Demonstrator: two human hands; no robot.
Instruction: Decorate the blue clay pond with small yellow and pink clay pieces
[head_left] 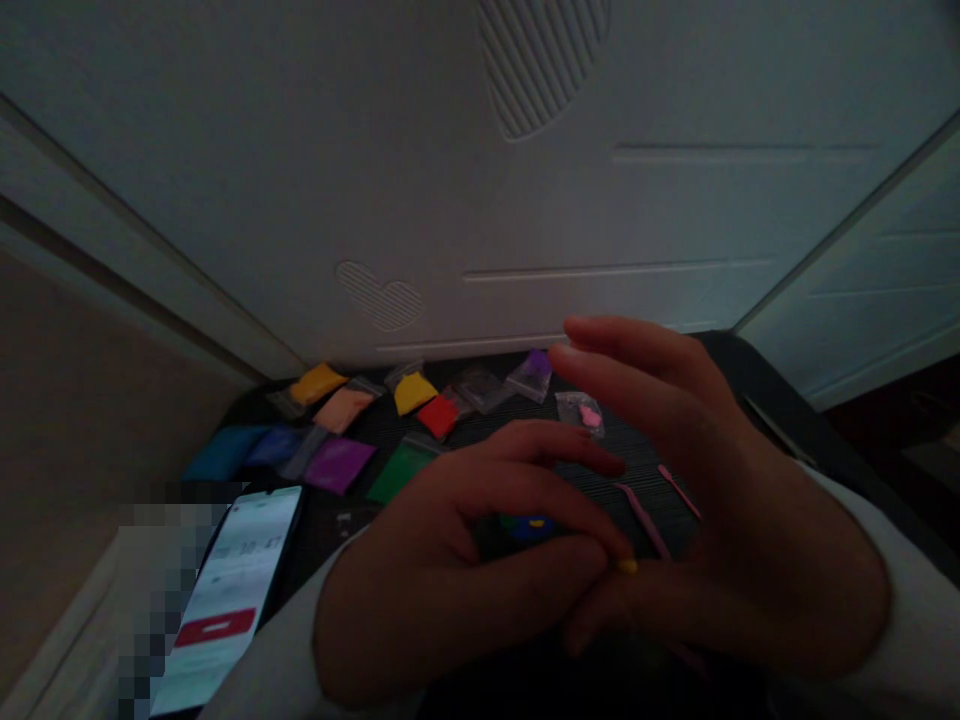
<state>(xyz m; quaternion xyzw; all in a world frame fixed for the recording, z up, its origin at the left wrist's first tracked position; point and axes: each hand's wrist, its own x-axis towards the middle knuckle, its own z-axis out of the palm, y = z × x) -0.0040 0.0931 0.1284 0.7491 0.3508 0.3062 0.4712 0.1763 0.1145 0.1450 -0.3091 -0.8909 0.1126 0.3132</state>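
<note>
Right of the phone (pixel 232 590), a small yellow piece (pixel 628 567) is pinched in the fingertips of the left hand (pixel 465 550), beside the thumb of the right hand (pixel 727 500), held with fingers spread. Beyond the phone, a purple bag (pixel 341 466) and a blue bag (pixel 225 453) are laid on the counter (pixel 641 468).

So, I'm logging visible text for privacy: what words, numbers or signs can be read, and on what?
"47": the end of the large number on the smartphone; the digits before it are too blurred to be sure of.
Smaller lines on the smartphone: too small and blurred to read.
Red on-screen button: no readable wording.
Purple packet and green packet: no readable text.
</note>
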